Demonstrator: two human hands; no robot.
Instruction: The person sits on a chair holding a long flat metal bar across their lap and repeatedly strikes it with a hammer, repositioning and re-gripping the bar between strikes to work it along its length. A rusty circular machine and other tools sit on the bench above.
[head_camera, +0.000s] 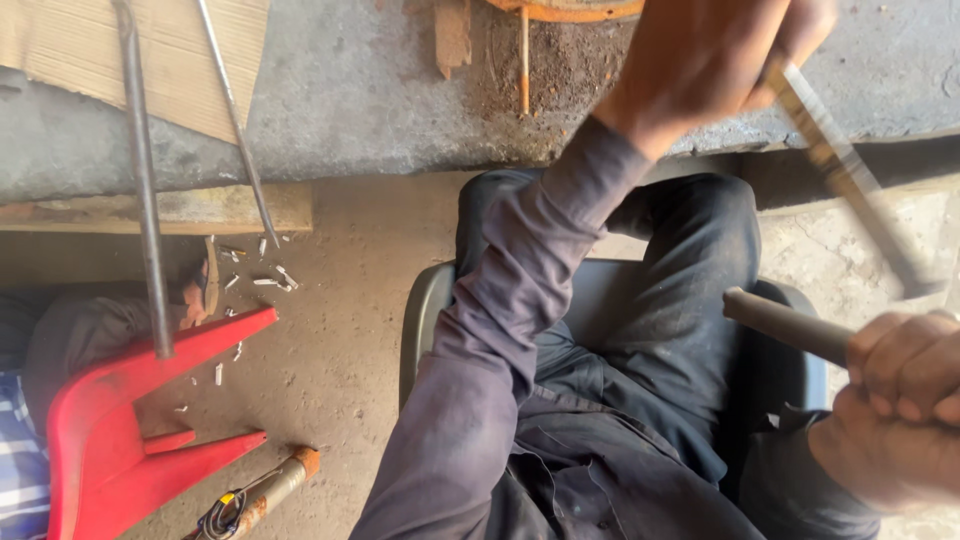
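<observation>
The metal bar (850, 175) is held at the far right by the left hand (710, 60), closed around it. The right hand (900, 400) grips tight a round handle (785, 322) near the lap. The work looks still in progress. A red chair (120, 410) stands left.

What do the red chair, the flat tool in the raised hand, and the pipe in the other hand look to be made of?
Red chair: looks like moulded plastic, with a smooth, glossy, even colour. Flat tool in the left hand: probably steel, grey with a dull shine, though blurred. Pipe in the right hand: seemingly metal, matte brownish-grey.
</observation>
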